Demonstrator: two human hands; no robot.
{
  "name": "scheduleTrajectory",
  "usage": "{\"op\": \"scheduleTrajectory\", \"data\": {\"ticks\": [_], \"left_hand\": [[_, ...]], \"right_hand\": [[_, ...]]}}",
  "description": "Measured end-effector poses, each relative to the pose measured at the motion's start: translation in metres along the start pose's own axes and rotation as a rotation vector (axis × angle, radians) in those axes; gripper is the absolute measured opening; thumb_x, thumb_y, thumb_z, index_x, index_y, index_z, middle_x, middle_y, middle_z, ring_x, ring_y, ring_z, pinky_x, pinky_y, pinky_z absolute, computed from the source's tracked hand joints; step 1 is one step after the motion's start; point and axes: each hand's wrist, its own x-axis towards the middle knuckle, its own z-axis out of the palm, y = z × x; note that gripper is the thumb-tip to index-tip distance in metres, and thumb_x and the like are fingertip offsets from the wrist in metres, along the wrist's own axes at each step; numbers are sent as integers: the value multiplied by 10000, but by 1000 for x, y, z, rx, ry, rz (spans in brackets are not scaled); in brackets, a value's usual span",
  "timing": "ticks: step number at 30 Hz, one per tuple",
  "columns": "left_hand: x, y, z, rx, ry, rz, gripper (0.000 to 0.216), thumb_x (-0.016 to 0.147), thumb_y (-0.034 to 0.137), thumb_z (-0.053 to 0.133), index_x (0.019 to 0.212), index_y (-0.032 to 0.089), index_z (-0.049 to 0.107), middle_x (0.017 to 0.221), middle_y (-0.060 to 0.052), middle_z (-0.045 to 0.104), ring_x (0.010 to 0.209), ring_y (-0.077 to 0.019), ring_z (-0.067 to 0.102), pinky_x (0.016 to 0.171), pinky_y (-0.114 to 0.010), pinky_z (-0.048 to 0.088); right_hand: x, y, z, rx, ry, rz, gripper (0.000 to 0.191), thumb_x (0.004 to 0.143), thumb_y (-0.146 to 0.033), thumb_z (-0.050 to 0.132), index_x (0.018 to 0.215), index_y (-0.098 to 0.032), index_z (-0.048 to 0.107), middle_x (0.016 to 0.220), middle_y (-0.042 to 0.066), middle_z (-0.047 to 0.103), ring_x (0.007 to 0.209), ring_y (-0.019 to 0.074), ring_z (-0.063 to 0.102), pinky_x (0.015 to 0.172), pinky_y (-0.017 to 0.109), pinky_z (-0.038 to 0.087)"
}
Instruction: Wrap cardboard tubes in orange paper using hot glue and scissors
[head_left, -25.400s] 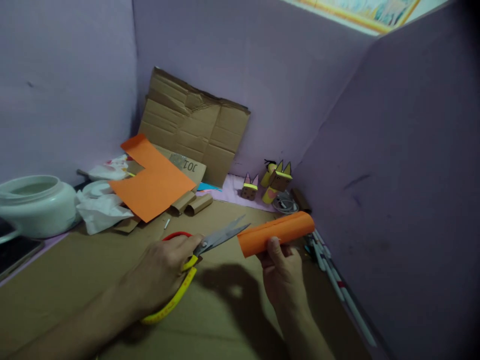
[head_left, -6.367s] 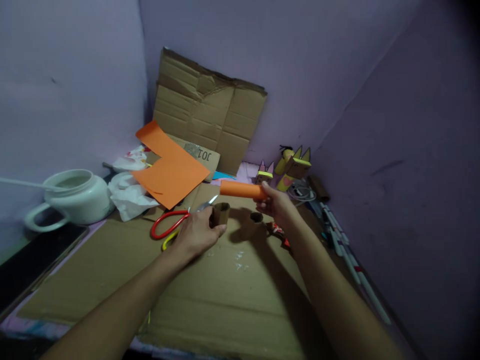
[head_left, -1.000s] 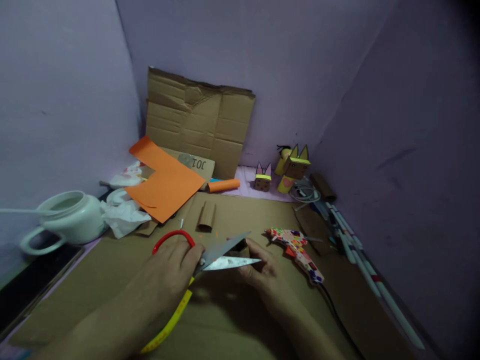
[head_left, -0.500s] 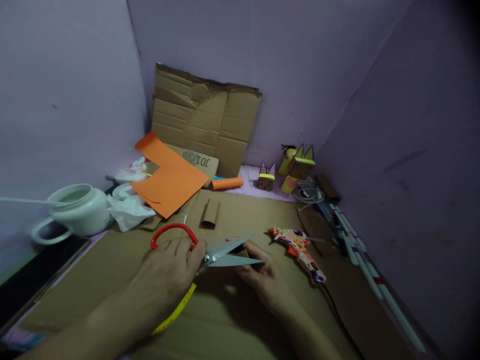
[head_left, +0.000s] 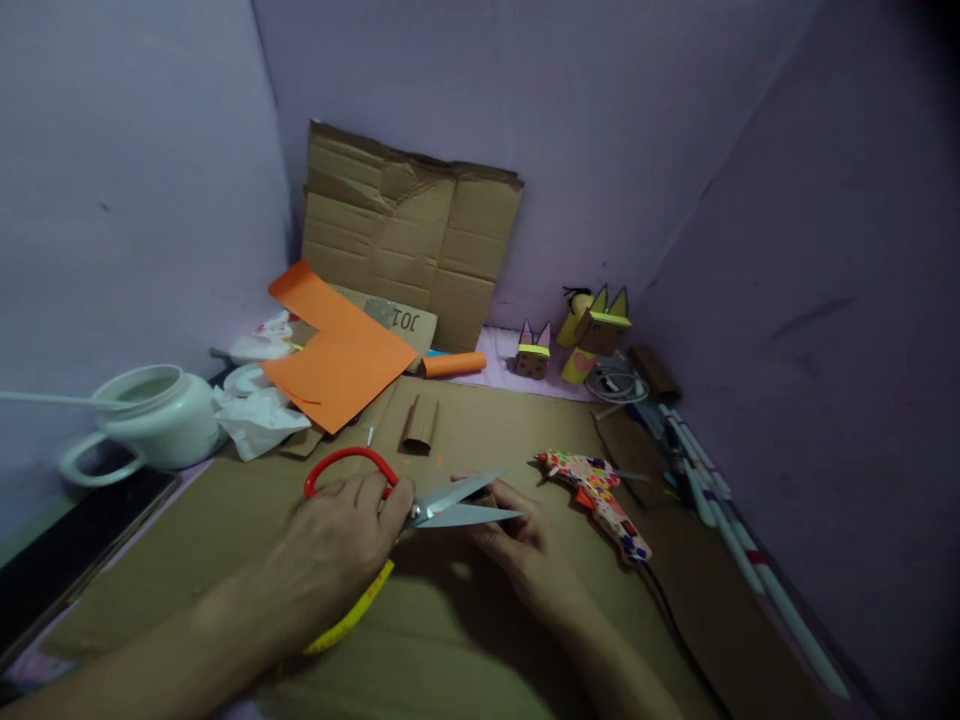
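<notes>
My left hand (head_left: 349, 525) is closed round the red handles of a pair of scissors (head_left: 457, 516). The blades stand apart and point right, across the front of my right hand (head_left: 525, 545). Pinched between the thumb and fingers of that right hand is a small dark-brown piece of cardboard (head_left: 486, 497), mostly hidden by the blades and fingers. Under my left wrist a yellow tape measure (head_left: 352, 615) curves over the cardboard sheet (head_left: 420, 660) on the table. A bent cardboard strip (head_left: 421, 425) lies just beyond the scissors.
To the right lies a patterned glue gun (head_left: 596, 495) with its cord trailing forward. Orange paper (head_left: 345, 365) and an orange roll (head_left: 454, 365) are farther back. A white pot (head_left: 161, 425) stands left. Small cardboard figures (head_left: 532, 360) and a leaning cardboard panel (head_left: 412, 220) are at the wall.
Hardly anything differs. The scissors and both hands keep almost the same place, and the lower blade tip sits very slightly higher.
</notes>
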Motion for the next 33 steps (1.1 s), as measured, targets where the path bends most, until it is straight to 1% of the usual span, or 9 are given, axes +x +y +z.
{"op": "scheduleTrajectory", "data": {"ticks": [3,7,11,17,22,24,27,30,33], "left_hand": [[-1,0,2,-2,4,15,329,829,4,348,1123,96,467,776,-118,607,666,-237,593,564,-329,459],[-2,1,4,-12,21,9,335,838,11,307,1109,108,478,765,-101,607,651,-215,585,584,-322,463],[-3,2,1,-42,15,9,321,850,28,301,1090,117,495,764,-95,603,651,-214,580,589,-323,462],[-6,3,-3,-102,-94,7,348,823,5,299,1086,127,493,765,-82,592,645,-210,564,576,-318,454],[-6,-2,-2,-131,-48,32,309,840,31,326,1091,128,479,744,-69,584,619,-205,552,553,-308,440],[-6,-8,-4,-162,-7,66,300,858,38,309,1096,125,470,754,-70,593,640,-205,556,568,-306,442],[-7,-16,-8,-228,0,110,290,877,41,303,1101,127,465,786,-64,599,666,-189,553,598,-290,440],[-8,-19,-9,-253,-7,136,294,881,49,311,1096,138,490,769,-54,585,671,-189,540,610,-291,434],[-10,-15,-5,-249,-9,133,320,877,55,308,1119,136,500,787,-66,587,704,-205,538,653,-319,441]], "right_hand": [[0,3,0,0,-3,0,265,705,-221,643,967,-204,675,800,-4,607,719,154,498,635,235,385],[0,5,-1,-32,-8,0,142,728,-231,630,861,-193,663,769,-7,604,714,152,503,643,236,391],[1,5,-2,-50,-7,6,110,734,-234,628,831,-195,665,769,-1,614,728,162,526,662,250,409],[1,8,-1,-79,26,-21,247,750,-286,631,980,-229,699,864,18,665,836,200,577,742,290,445],[0,6,-2,-81,8,-10,296,742,-316,656,1022,-227,690,984,41,687,949,229,586,836,329,443],[-1,-1,-6,-84,-47,-9,354,722,-336,683,1057,-225,676,1054,49,677,995,231,577,874,328,425],[-2,-12,-13,-76,-225,26,438,705,-428,695,1090,-222,660,1048,46,664,1000,236,572,876,322,412],[-2,-15,-17,-79,-381,70,443,668,-452,722,1037,-215,664,916,16,645,851,202,566,751,285,422],[0,-8,-13,-117,-377,110,328,596,-348,794,845,-195,644,707,-36,553,630,127,465,573,234,360]]}}
